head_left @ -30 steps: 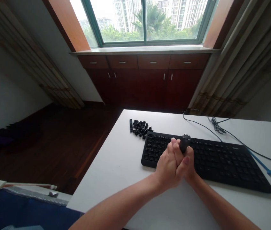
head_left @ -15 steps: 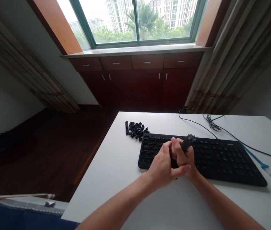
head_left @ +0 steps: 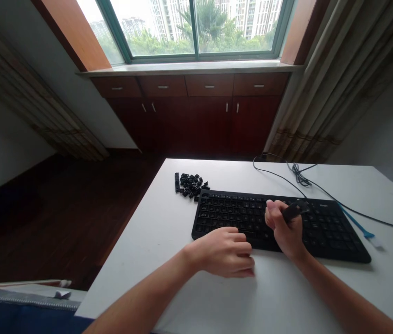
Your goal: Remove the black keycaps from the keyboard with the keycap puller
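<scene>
My right hand [head_left: 287, 231] is closed around a short black tool [head_left: 293, 211], held over the middle of the black keyboard [head_left: 335, 241]. The tool's far end is blurred and points right. Many key positions on the keyboard look bare, without caps. My left hand [head_left: 229, 254] is curled at the keyboard's front edge, back up, fingers bent under. Whether anything is inside it is hidden. A pile of loose black keycaps [head_left: 191, 185] lies just off the keyboard's far left corner, beside a long black spacebar cap [head_left: 177, 182].
A blue-handled brush [head_left: 361, 226] with a white tip rests at the keyboard's right side. The keyboard cable [head_left: 301, 178] loops across the far right of the white table [head_left: 141, 246]. A dark blue zipped item [head_left: 26, 315] is at the lower left.
My hands were clasped together over the keyboard around the black tool. They have come apart: the left moved down to the front edge, the right moved right with the tool.
</scene>
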A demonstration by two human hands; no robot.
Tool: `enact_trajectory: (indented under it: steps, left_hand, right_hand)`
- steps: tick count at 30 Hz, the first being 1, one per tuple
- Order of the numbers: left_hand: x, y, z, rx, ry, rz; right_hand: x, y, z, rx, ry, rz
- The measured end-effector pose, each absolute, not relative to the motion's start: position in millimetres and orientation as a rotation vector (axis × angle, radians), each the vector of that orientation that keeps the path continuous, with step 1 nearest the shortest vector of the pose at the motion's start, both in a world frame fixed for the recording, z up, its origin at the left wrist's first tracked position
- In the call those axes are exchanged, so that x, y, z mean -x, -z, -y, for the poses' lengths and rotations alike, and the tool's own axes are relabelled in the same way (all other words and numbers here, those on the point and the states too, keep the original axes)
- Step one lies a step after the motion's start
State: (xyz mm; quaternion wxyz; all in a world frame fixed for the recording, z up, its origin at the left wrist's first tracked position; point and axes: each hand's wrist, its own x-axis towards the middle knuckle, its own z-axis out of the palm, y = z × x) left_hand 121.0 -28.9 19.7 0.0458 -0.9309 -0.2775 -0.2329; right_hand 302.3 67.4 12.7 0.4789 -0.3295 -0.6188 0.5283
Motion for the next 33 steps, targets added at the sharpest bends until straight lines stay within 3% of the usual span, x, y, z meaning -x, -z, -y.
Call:
enact_trajectory:
  steps: [23,29,33]
  left_hand:
    - [-127,-18,32,2.92,0.707,0.995]
    - [-120,-33,21,2.967,1.049,1.027]
    - [-79,-45,6,2.568,1.332,1.429]
  right_hand:
    - [-304,-5,-68,0.858,-1.288,1.493]
    - [-302,-1,-70,0.837,-1.296,1.467]
    - [-302,0,-71,0.819,-1.333,1.442]
